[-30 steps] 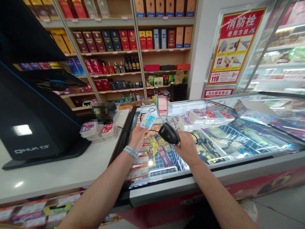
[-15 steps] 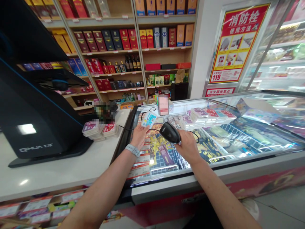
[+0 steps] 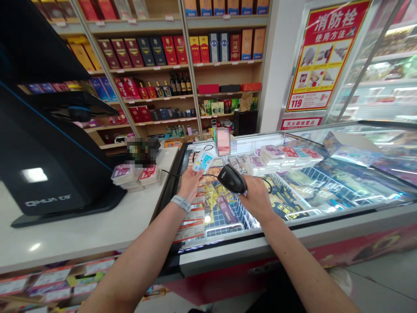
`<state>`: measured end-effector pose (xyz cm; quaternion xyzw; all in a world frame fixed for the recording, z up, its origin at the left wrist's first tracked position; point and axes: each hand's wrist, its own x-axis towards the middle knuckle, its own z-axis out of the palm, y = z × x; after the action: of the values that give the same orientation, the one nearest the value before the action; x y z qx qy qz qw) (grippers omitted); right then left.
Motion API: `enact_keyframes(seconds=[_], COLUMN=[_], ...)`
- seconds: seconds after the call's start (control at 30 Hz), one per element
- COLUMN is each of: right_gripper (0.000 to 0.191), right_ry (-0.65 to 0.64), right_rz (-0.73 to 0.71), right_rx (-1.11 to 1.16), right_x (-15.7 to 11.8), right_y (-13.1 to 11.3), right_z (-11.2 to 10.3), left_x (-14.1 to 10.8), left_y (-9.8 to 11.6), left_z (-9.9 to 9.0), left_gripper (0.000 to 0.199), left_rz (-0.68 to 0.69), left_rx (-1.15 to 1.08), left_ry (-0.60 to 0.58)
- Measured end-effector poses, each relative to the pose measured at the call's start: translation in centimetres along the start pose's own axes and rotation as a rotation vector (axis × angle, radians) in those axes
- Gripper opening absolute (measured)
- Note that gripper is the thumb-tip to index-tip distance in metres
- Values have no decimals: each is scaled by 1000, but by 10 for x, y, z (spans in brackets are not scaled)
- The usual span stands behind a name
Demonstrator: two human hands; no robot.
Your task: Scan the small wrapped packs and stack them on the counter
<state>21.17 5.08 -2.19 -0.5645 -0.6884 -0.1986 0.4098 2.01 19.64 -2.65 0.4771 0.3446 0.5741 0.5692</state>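
A small flat white-and-blue pack [image 3: 203, 162] is pinched by its near edge in my left hand [image 3: 189, 184], printed face up, above the left part of the glass-topped freezer. My right hand [image 3: 257, 200] is wrapped round the handle of a black barcode scanner [image 3: 232, 179]. The scanner's head points left toward the pack, with a gap between them. From the scanner a thin black cable runs over the glass. Stacks of similar flat packs [image 3: 286, 157] with purple, red and blue labels lie on the freezer beyond my right hand.
More stacked packs [image 3: 125, 174] sit on the white counter [image 3: 97, 232] at left, beside a black checkout terminal [image 3: 55, 174]. The freezer [image 3: 228, 251] holds wire baskets of packaged goods under its glass. An open carton [image 3: 350, 148] stands at right. Shelves of boxes and bottles line the back.
My view has shifted very slightly. Both hands keep their holds, and the pack and the scanner stay almost in place.
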Motion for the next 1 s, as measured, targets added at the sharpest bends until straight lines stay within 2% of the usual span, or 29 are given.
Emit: enact_keyframes(seconds=[0.33,1.0], right_gripper=[26,30], right_ry=[-6,-33], right_rz=[8,-14], right_rx=[-1,28], right_x=[1,1], right_y=[-1,-1], right_z=[-1,-2], left_x=[1,1], left_y=[-3,0], left_z=[1,1], left_gripper=[40,37], left_rz=[7,-19], left_rx=[3,18], left_ry=[-31,-16])
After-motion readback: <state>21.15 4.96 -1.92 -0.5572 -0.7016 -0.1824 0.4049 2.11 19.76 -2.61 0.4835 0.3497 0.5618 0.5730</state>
